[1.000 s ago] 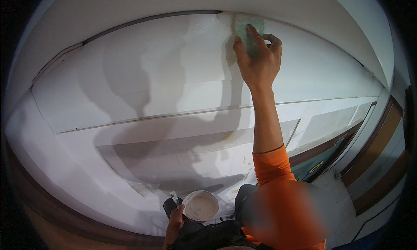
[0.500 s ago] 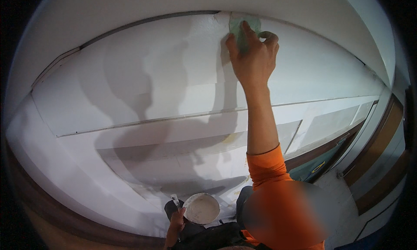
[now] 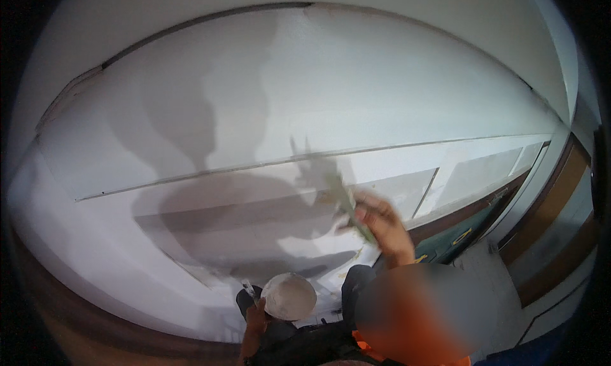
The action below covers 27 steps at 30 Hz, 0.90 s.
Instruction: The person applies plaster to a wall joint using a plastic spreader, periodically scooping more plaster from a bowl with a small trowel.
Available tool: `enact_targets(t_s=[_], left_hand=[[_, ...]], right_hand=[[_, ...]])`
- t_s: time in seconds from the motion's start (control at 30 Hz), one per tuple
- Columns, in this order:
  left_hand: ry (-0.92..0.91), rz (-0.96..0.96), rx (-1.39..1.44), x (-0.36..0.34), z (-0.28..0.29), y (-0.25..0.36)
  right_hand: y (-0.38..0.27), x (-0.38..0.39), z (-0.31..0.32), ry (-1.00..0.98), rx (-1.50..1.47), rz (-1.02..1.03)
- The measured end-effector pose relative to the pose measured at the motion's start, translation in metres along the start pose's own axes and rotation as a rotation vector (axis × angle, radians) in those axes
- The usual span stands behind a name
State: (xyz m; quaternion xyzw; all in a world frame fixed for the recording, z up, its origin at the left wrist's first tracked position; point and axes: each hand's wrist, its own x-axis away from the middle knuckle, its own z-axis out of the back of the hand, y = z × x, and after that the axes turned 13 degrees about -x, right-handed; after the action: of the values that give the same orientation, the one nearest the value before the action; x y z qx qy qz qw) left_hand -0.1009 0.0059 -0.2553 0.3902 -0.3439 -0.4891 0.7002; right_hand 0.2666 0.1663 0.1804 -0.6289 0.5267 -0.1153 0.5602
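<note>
My right hand [image 3: 383, 221], blurred by motion, grips a pale green flat scraper [image 3: 344, 194], seen almost edge-on in front of the lower part of the white panelled wall [image 3: 356, 86]. My left hand [image 3: 256, 316], low in the view, holds a white-smeared metal tool [image 3: 248, 288] against the side of a round container [image 3: 289, 295] of pale putty; whether it also grips the container is unclear. My dark-clad legs show around the container.
A grooved ledge [image 3: 203, 13] runs along the top of the panel. At the right are a brown-framed green door [image 3: 468, 219] and brown-edged boards [image 3: 544, 213] beside a pale floor [image 3: 490, 289]. Broad shadows fall across the wall.
My right hand and green scraper have come down from the panel's top edge to its lower part, the scraper turning edge-on. My left hand and container have moved little.
</note>
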Motion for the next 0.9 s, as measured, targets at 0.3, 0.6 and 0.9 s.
enact_targets(t_s=[0.3, 0.6, 0.9], left_hand=[[0.351, -0.029, -0.137, 0.038, 0.013, 0.164], [0.348, -0.086, -0.014, 0.063, 0.03, 0.235], [0.225, 0.024, 0.036, 0.06, 0.042, 0.25]], right_hand=[[0.124, 0.142, 0.036, 0.411, -0.313, -0.617], [0.091, 0.123, 0.022, 0.189, 0.446, -0.505], [0.096, 0.1, 0.011, 0.058, 0.798, -0.349]])
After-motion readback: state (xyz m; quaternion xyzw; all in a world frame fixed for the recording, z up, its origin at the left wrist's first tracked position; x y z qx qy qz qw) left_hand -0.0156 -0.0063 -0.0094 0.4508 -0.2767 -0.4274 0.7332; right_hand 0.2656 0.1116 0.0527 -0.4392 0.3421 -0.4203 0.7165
